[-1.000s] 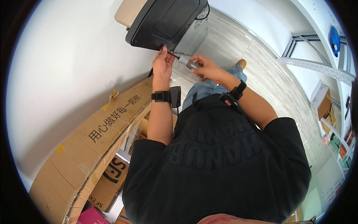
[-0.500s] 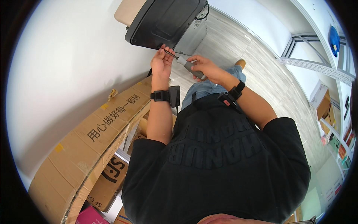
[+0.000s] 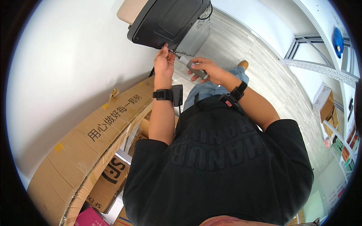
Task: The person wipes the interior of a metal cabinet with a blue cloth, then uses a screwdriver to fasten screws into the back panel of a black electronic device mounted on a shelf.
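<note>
A screwdriver with a grey handle reaches from my right hand up to the lower edge of a black panel. Its dark shaft slants toward the panel's edge and passes between the fingers of my left hand. Those fingers are closed round the shaft near its tip and touch the panel's edge. My right hand grips the handle, thumb on top and fingers curled below. Where exactly the tip sits is hidden by the left fingers.
A long brown cardboard box stands along the wall at my left, with more cartons below it. A black cable hangs by the panel's right end. White shelving with metal frames stands on the right, beyond the grey plank floor.
My right hand's fingers have shifted a little on the screwdriver handle. The left hand stays at the panel's edge, and the view has moved very slightly.
</note>
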### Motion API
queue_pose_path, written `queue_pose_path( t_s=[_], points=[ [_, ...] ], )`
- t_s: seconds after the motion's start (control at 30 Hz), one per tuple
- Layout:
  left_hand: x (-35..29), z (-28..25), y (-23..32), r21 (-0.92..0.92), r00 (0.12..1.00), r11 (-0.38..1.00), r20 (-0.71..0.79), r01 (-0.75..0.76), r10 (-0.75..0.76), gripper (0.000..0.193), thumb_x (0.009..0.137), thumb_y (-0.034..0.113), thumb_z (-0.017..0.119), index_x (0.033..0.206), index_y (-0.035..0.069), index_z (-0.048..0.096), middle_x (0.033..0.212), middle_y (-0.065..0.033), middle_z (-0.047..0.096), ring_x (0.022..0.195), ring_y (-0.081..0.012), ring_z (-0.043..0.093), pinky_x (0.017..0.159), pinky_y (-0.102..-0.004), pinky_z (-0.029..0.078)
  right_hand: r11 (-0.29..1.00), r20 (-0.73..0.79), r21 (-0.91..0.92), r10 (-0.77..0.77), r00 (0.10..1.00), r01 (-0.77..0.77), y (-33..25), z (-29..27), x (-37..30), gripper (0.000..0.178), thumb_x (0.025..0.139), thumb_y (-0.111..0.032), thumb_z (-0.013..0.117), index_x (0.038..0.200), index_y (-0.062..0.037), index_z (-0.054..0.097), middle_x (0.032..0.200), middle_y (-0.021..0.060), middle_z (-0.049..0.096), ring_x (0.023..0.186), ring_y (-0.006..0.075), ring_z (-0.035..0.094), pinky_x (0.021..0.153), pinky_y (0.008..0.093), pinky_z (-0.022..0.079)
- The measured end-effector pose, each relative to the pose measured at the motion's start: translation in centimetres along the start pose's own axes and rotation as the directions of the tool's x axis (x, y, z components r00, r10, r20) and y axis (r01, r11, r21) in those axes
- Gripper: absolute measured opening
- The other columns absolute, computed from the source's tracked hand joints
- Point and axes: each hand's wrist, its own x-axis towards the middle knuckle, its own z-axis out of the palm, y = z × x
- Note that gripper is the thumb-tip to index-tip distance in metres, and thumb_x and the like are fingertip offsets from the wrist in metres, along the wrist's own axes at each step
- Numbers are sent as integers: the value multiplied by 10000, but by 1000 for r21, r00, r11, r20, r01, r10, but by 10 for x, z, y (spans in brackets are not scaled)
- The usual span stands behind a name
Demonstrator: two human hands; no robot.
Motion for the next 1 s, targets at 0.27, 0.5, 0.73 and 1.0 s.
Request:
queue_pose_path(
  t_s=[0.27,0.5,0.73,1.0],
  points=[
    [-6,2,5,8,999,1000,52,16,-17,232,983,89,452,1175,-18,528,936,-66,610,864,-164,604,815,-298,525,999,-38,-46,-19,999,17,6,-2,1,375,896,-262,593,1232,-130,494,977,24,595,777,112,607,531,249,435],
    [-8,1,5,3,998,1000,66,13,-13,236,977,78,450,1181,-19,519,937,-70,611,888,-183,612,859,-322,530,993,-62,-111,-50,997,43,7,-3,1,391,867,-219,648,1223,-161,496,967,-14,533,802,104,558,578,278,419],
    [-8,-1,5,-14,995,1000,94,22,-20,241,970,67,449,1188,-18,510,965,-80,603,891,-193,612,854,-328,534,995,-67,-90,-50,997,44,4,-2,-4,374,873,-207,631,1219,-155,499,972,2,552,780,101,565,562,253,410],
    [-14,4,1,-20,994,999,96,45,-43,240,966,89,461,1192,21,505,990,-103,600,936,-255,615,880,-376,525,998,-50,1,-67,996,67,8,-20,-7,383,873,-186,597,1229,-93,492,944,60,596,694,113,593,509,224,436]
  ],
)
